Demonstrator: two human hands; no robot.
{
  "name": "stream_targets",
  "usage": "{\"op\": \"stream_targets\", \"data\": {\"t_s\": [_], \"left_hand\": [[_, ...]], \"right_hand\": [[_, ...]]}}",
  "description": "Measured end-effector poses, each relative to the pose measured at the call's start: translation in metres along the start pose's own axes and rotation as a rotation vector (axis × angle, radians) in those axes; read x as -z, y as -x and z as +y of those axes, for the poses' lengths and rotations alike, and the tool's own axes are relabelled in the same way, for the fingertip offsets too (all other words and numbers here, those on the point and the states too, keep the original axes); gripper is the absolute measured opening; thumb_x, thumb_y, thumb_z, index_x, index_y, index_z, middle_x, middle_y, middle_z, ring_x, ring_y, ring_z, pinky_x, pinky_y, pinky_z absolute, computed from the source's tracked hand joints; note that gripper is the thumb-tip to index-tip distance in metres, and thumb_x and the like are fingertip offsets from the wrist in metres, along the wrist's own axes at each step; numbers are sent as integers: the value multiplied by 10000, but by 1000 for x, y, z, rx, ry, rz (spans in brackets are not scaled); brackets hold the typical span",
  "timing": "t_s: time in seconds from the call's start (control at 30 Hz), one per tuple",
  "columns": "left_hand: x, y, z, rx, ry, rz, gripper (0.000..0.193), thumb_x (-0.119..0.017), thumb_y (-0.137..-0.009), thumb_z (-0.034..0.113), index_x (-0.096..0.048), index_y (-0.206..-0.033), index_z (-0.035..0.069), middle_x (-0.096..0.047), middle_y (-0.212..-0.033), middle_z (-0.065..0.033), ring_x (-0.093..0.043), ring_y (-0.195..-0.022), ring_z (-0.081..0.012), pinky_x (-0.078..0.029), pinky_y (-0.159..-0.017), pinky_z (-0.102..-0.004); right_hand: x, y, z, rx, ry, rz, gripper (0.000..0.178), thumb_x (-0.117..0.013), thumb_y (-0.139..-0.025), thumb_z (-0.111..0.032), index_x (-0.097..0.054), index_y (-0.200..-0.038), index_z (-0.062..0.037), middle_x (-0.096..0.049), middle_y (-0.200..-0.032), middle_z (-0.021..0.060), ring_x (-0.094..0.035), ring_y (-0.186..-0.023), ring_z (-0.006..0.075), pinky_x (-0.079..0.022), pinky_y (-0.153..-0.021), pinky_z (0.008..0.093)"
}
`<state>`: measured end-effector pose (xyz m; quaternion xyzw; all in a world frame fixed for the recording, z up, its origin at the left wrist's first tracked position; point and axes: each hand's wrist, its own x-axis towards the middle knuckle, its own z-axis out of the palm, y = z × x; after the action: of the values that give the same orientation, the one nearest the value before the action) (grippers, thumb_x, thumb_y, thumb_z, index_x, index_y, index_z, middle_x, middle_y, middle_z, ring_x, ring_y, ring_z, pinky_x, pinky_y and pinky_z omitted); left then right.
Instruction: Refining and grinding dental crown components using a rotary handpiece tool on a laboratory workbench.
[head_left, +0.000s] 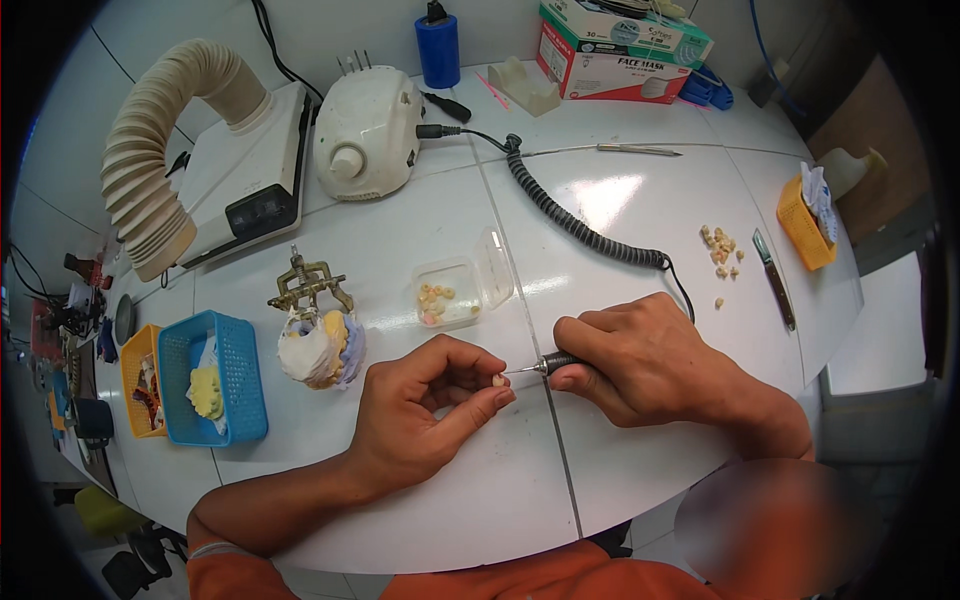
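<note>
Tooth crown (pixel 498 380) — tiny, pale, glossy

Dental lab: articulator (pixel 310 285), micromotor unit (pixel 367 130), loose teeth (pixel 722 250).

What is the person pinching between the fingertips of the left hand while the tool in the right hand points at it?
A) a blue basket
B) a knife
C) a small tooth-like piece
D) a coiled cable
C: the left hand pinches a small pale tooth-like piece, and the thin tip of the handheld tool in the right hand meets it.
</note>
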<state>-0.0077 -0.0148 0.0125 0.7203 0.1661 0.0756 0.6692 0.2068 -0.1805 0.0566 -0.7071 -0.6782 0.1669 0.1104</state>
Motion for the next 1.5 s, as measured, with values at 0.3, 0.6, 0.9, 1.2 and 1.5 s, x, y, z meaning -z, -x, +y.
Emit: {"op": "stream_targets", "data": {"t_s": [0.3,0.6,0.9,1.2,1.5], "left_hand": [[0,-1,0,14,81,-6,202,-729,-1004,-43,-623,-1176,-56,-767,-1099,-162,-774,-1098,-212,-646,-966,-317],[-1,0,-1,-4,68,2,198,-720,-1004,-53,-619,-1174,-56,-768,-1094,-157,-780,-1075,-209,-649,-948,-312],[1,1,3,13,44,-11,216,-744,-995,-37,-653,-1188,-70,-792,-1081,-162,-784,-1053,-189,-641,-928,-292],[0,0,5,59,73,-4,226,-760,-985,-33,-655,-1181,-73,-793,-1083,-162,-787,-1047,-195,-642,-935,-293],[0,0,6,73,66,-4,218,-763,-985,-32,-663,-1173,-79,-789,-1075,-155,-785,-1044,-194,-640,-930,-289]], "right_hand": [[0,-1,0,1,7,-15,452,-580,-1091,-495,-613,-926,-75,-656,-670,103,-672,-592,342,-475,-536,460],[-1,-1,0,14,22,1,447,-590,-1085,-493,-613,-930,-73,-648,-661,99,-670,-585,339,-478,-536,463],[-7,-1,0,43,36,61,428,-611,-1075,-486,-620,-937,-81,-654,-663,91,-671,-571,327,-474,-513,452],[-7,-1,-2,35,72,51,424,-619,-1070,-484,-641,-945,-80,-665,-668,89,-687,-581,322,-497,-512,444],[-8,-1,-2,34,73,47,418,-638,-1059,-480,-638,-929,-82,-661,-663,83,-689,-576,312,-502,-508,440]]}}
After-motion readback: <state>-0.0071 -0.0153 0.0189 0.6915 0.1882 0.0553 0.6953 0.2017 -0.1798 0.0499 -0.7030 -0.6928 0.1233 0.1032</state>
